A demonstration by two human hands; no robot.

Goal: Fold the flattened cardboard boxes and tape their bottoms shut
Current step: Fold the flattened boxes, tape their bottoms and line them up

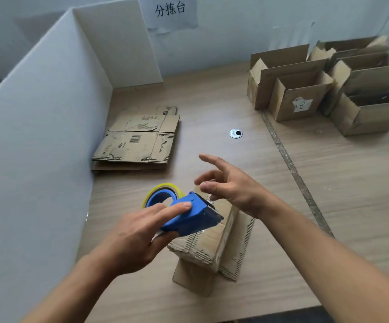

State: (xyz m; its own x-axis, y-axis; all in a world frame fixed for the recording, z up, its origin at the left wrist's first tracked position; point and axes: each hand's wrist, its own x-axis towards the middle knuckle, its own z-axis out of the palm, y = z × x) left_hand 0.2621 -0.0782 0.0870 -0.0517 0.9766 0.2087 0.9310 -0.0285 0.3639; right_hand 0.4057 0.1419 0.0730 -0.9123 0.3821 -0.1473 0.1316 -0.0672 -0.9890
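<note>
A folded cardboard box (pixel 208 247) stands bottom-up on the wooden table in front of me. My left hand (pixel 135 236) grips a blue tape dispenser (pixel 186 215) with a yellowish tape roll (pixel 158 188), its blade end over the box's upturned bottom. My right hand (pixel 232 186) hovers just above the box's far end, fingers spread and holding nothing. A stack of flattened cardboard boxes (pixel 137 141) lies farther back on the left, next to the white partition.
A white partition (pixel 42 127) walls off the left side and back corner. Several folded open boxes (pixel 328 89) stand at the back right. A round metal grommet (pixel 236 133) sits in the table (pixel 328 183), and a dark seam runs diagonally on the right.
</note>
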